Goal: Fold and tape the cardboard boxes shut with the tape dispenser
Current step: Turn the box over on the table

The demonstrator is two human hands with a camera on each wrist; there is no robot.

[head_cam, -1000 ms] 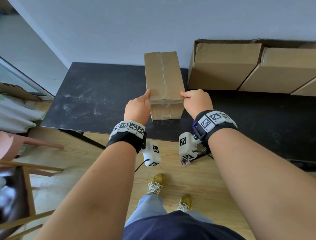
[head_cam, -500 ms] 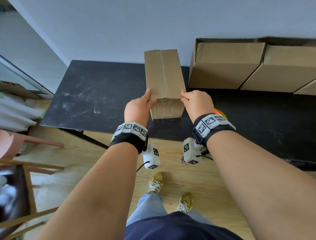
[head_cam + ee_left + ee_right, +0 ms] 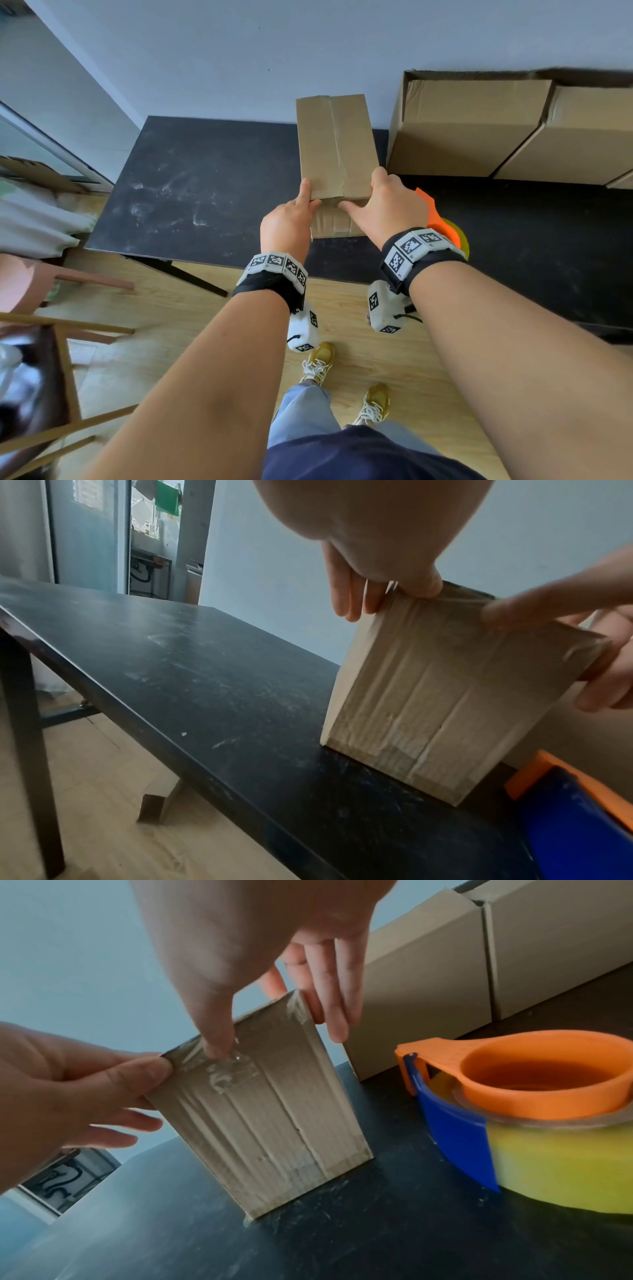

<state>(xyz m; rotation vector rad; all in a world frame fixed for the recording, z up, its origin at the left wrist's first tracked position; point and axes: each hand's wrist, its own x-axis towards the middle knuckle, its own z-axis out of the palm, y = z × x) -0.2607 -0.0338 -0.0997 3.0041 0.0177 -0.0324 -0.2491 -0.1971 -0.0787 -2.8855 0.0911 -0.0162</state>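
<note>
**Tape end pressed down on the small box**

Box [image 3: 337, 150] stood at about twelve o'clock from the person, near the front edge of the black table [image 3: 191, 192], its top seam already carrying a clear strip. Half a second before, both hands sat lower on its near top corners; by this moment the left hand [image 3: 289, 222] had slid its forefinger up along the left edge, and the right hand [image 3: 387, 205] had spread across the right corner. In the right wrist view the right thumb pressed the loose end of the tape [image 3: 222, 1069] onto the near face, fingers straight down the far side. The left hand pinched the top left corner between thumb and fingers, steadying it.

That shift reads as smoothing, not cutting or pulling, so this box looked all but sealed, with only the strip end left to rub flat.

Tape dispenser [image 3: 534, 1115] lay on the table at about three o'clock of the box, just beside it and untouched. Larger cartons [image 3: 479, 130] stood at two o'clock against the wall, near the box's right side, leaving little room there. Bare tabletop ran out to nine and ten o'clock, the easier way to slide the finished box. Since the front edge lay close behind the wrists, pulling it back risked tipping it off.
</note>
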